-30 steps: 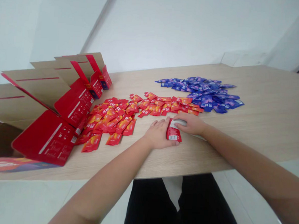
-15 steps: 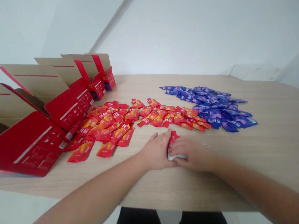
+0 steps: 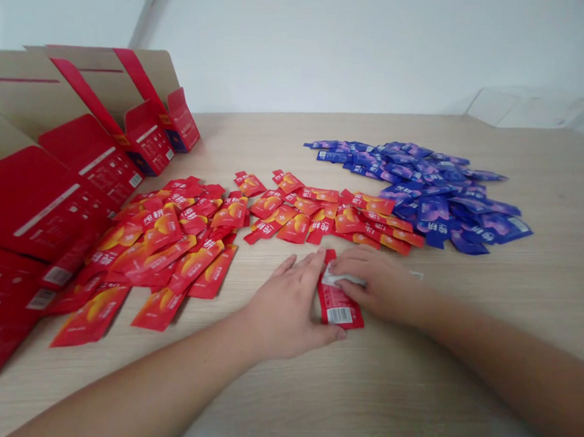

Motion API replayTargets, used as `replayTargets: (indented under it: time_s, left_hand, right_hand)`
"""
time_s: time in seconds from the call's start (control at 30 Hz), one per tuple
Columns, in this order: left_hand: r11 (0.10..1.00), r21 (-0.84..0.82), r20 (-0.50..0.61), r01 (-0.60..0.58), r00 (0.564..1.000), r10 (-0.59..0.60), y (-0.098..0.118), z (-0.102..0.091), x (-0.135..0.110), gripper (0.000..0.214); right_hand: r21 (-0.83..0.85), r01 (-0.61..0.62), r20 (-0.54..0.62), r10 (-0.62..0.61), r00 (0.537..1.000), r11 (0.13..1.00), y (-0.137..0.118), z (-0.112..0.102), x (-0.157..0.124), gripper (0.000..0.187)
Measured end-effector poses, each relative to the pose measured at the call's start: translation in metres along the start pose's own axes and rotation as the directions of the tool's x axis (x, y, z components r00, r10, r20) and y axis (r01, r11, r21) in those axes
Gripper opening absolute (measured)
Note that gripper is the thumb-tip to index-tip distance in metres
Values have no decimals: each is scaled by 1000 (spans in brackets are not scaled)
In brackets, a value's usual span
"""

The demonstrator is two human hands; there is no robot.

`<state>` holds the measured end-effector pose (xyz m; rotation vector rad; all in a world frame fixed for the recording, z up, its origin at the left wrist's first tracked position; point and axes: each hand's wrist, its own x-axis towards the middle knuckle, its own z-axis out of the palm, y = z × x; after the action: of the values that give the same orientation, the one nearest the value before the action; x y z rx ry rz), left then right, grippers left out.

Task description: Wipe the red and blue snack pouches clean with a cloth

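Observation:
A red sachet (image 3: 339,304) lies on the wooden table between my hands, its barcode side up. My left hand (image 3: 291,304) steadies it, fingers along its left edge and thumb at the bottom edge. Curled over the sachet's upper right part is my right hand (image 3: 380,283), which grips a crumpled white cloth (image 3: 350,279) and presses it on the packet. Whether this is fabric or paper I cannot tell. The right fingertips are partly hidden. Red-orange sachets (image 3: 162,230) lie heaped beyond and left of my left hand.
Blue-purple sachets (image 3: 433,217) are piled at the back right, touching the red-orange ones. Open red cardboard boxes (image 3: 85,160) with raised flaps stand along the left. A white wall (image 3: 332,43) closes off the back, with a white fixture (image 3: 521,107) at right.
The view has moved closer and lower. My right hand with the white cloth has gone up the sachet, uncovering the barcode at its lower end. My left hand stays beside the sachet.

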<state>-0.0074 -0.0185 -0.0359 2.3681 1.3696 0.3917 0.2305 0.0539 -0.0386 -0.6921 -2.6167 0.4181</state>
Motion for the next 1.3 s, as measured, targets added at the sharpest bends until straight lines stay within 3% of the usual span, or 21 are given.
replayTargets:
  time_s: [0.13, 0.23, 0.27, 0.3, 0.37, 0.4, 0.47, 0.6, 0.87, 1.1, 1.3]
  left_hand:
    - [999, 30, 9, -24, 1000, 23, -2, -1, -1, 121]
    - [999, 35, 27, -37, 999, 36, -3, -3, -3, 127]
    - [999, 38, 33, -36, 999, 35, -3, -3, -3, 131]
    - [999, 43, 40, -33, 999, 32, -3, -4, -4, 135]
    - [998, 56, 51, -30, 998, 27, -2, -6, -6, 142]
    - [998, 59, 53, -34, 998, 31, -2, -7, -6, 142]
    - [997, 55, 53, -50, 998, 47, -1, -8, -8, 135]
    - [998, 29, 60, -60, 996, 58, 2, -9, -9, 126]
    - [997, 55, 77, -57, 996, 52, 3, -9, -11, 126]
    - [996, 47, 75, -81, 994, 78, 5, -7, -11, 132]
    - [993, 104, -10, -50, 999, 52, 2, -3, -10, 98]
  right_hand:
    - [-10, -111, -132, 109, 985, 994, 9, 1, -4, 16]
    - [82, -151, -380, 171, 909, 985, -1, -5, -11, 19]
    - [113, -126, -410, 162, 898, 986, -6, -8, -13, 20]
    - [145, -77, -373, 126, 919, 986, -12, -11, -14, 21]
    - [245, 48, -137, -15, 991, 968, -23, -19, -15, 19]
    - [308, 84, 2, -89, 996, 948, -28, -23, -15, 18]
    - [380, 80, 205, -168, 964, 922, -37, -28, -15, 19]
    - [322, 20, 277, -114, 954, 947, -41, -27, -16, 20]
    - [3, -71, 70, 71, 995, 997, -3, -10, -6, 15]
    - [-36, -65, -86, 61, 994, 997, -1, -4, -10, 20]
    - [40, -49, -210, 56, 976, 998, -6, -5, -13, 21]
